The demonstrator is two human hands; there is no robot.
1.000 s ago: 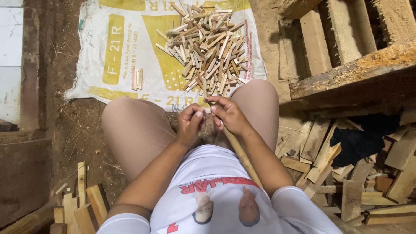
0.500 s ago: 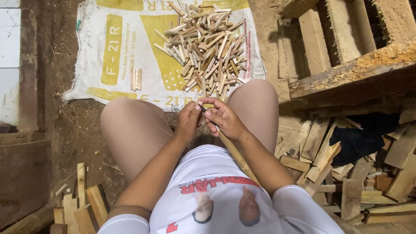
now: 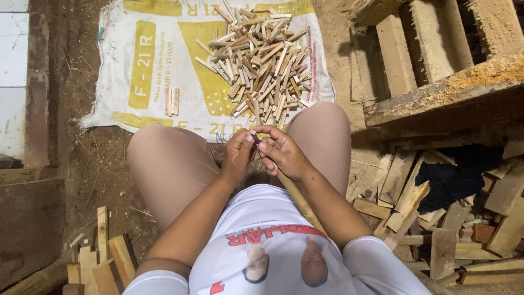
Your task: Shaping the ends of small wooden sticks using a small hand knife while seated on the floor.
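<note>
head view: the person sits low with both knees spread, and the two hands meet in the gap between the thighs, close to the body, where the camera looks straight down on them. the left hand point(image 3: 238, 154) is curled, thumb and fingers closed on the near end of a small wooden piece point(image 3: 254, 136), while the right hand point(image 3: 284, 154) is bent over it from the other side, fingertips pressed on the same piece – the two together steady something too small for one hand to manage. whether the right hand also holds a tool i cannot tell; a long wooden stick point(image 3: 297, 198) runs from under that hand back along the right forearm toward the shirt, and its top end is hidden by the fingers.

just beyond the knees lies a white and yellow woven sack point(image 3: 142, 76), spread flat on the dirt floor as a clean mat. on it sits a loose pile of short cut sticks point(image 3: 262, 60), heaped within arm's reach of the hands, probably so pieces can be taken or dropped without shifting the seat. well apart from the heap, to the left on the same sack, a few sticks lie side by side in a neat little set point(image 3: 172, 101) – kept separate from the jumble.

to the right stands a rough wooden pallet point(image 3: 436, 87) dusted with sawdust, and below it a scatter of wood offcuts point(image 3: 415, 196). more offcuts point(image 3: 103, 257) lie by the left elbow.
</note>
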